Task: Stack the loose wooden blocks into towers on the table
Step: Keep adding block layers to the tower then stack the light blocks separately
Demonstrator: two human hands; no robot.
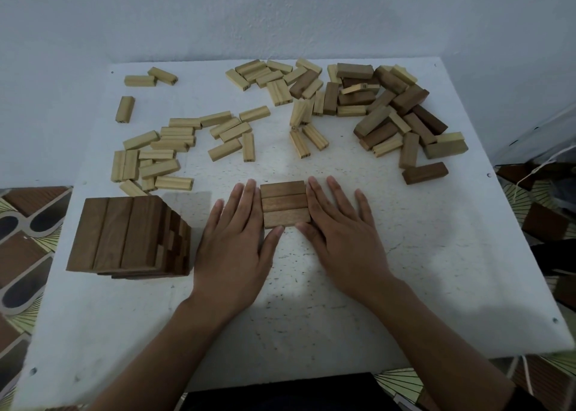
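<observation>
Brown wood forms the base layer (285,204): three blocks lie flat, side by side and touching, on the white table (311,301) near its front centre. The left hand (237,245) and right hand (346,236) lie flat on the table, one against each end of the layer, fingers straight and relaxed, gripping nothing; the thumbs meet the near block's corners. This bracketing probably squares the block ends so that the next, crosswise layer seats evenly. The layer sits directly between the two hands, touching the inner edge of each. A stacked tower (124,236) stands just beside the left hand. Loose pale blocks (170,144) and darker blocks (408,97) lie scattered across the far half, well apart from both hands.
</observation>
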